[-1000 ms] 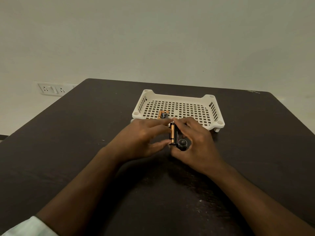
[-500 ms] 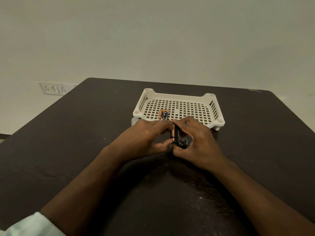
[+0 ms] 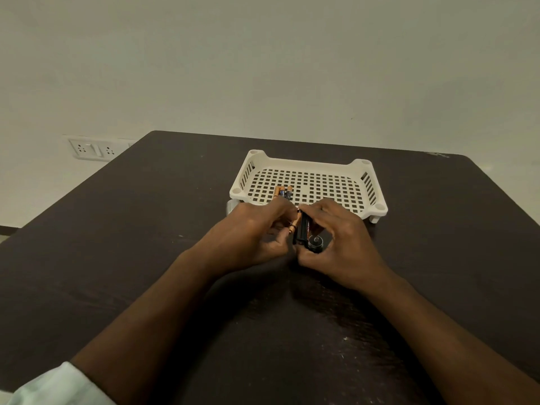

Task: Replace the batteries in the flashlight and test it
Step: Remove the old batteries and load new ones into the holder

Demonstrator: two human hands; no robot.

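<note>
Battery swap, mid-way: right hand (image 3: 342, 241) grips flashlight (image 3: 305, 233); left hand (image 3: 251, 232) fingers pinch battery (image 3: 295, 223) alongside. Spare batteries (image 3: 283, 192) in tray (image 3: 377, 206). Closing, testing remain.

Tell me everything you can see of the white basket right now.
The white basket is a shallow rectangular tray, plastic by its look, with a square-holed floor, slotted side walls, round posts at the corners and short feet. It stands level on the dark table, just beyond both hands. Spare batteries, copper and black, lie together near its front left; how many is unclear. Otherwise its visible floor is bare, though the hands hide part of its front edge.
</note>
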